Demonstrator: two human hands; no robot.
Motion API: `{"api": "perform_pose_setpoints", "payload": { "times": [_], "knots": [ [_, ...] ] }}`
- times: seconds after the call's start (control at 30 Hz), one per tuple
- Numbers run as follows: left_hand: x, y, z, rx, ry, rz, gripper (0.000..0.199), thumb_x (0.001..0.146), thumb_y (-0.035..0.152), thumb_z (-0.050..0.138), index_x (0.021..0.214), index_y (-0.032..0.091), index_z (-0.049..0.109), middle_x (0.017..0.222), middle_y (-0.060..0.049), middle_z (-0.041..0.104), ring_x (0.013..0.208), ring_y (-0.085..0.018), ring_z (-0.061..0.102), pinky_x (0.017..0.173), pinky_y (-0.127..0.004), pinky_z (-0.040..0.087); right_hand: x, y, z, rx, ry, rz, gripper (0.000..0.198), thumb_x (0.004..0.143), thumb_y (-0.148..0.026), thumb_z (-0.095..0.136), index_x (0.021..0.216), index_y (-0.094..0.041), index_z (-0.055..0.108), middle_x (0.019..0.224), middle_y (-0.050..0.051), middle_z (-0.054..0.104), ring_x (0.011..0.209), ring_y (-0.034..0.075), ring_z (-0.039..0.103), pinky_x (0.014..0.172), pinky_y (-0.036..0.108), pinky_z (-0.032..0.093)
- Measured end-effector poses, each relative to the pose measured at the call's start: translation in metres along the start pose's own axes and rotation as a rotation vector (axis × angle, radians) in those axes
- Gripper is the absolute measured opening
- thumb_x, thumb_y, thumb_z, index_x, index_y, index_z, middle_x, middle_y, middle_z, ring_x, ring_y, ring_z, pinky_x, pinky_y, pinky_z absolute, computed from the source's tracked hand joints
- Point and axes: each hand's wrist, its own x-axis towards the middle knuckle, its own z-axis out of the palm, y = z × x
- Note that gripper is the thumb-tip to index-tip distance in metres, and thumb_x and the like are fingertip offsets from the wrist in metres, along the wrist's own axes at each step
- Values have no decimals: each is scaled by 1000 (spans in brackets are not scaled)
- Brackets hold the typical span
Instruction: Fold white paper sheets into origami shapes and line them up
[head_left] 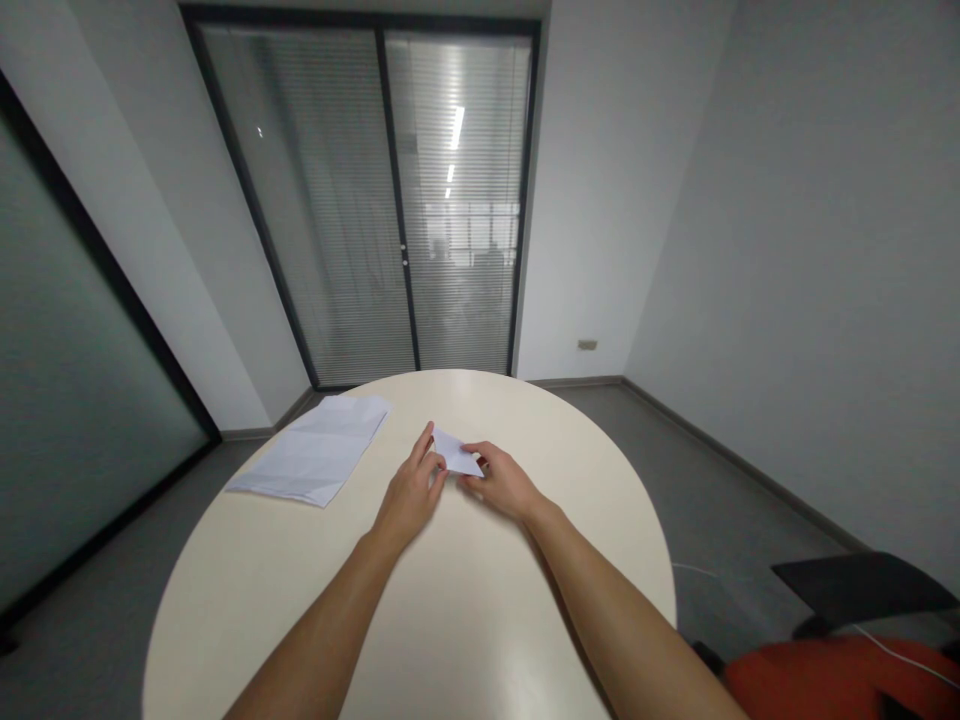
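Note:
A small folded piece of white paper (454, 455) is held between my two hands, just above the middle of the table. My left hand (411, 490) pinches its left edge, with the index finger stretched up along the side. On the right, my right hand (504, 482) grips the opposite corner between thumb and fingers. Both hands are closed on the paper. Some fingertips under it are hidden.
A round cream table (442, 620) stands below my arms. Several larger white sheets (315, 448) lie at its left side. An orange-red chair (832, 680) with a black armrest stands at lower right. Glass doors with blinds (457, 250) close off the back.

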Motion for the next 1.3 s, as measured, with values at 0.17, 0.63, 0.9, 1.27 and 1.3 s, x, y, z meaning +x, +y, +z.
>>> {"api": "perform_pose_setpoints", "payload": {
  "times": [0.17,0.63,0.9,1.27,1.3],
  "knots": [
    [1,-1,-1,32,-12,-19,11,96,19,47,96,22,58,163,-10,34,134,-26,55,104,-44,51,1,4,-3,-72,7,-26,56,76,-19,77,130,-18,63,112,9,71,94,20,65,90,33,49],
    [2,-10,-3,119,38,-36,15,90,17,56,97,24,66,118,-6,72,111,-23,65,98,-39,52,1,1,-12,-68,78,-87,22,82,-21,72,105,-22,73,112,7,66,104,20,62,96,34,46],
    [0,-9,-4,76,70,-88,15,91,18,56,99,25,65,106,-3,74,101,-22,67,90,-35,52,1,3,-11,-6,104,-147,26,81,-22,72,105,-22,66,114,6,66,109,21,61,99,38,44],
    [1,-9,-4,75,41,-160,26,92,18,57,115,27,62,107,-2,74,99,-20,69,87,-33,54,-1,1,-9,-21,27,-213,51,79,-24,77,128,-24,63,124,9,67,116,25,60,104,42,43],
    [1,-9,-4,77,35,-156,25,92,18,56,114,27,63,107,-2,75,99,-20,69,88,-33,54,0,0,-10,-22,21,-222,44,80,-23,76,123,-23,67,122,8,68,114,24,61,102,41,44]
  ]
}}
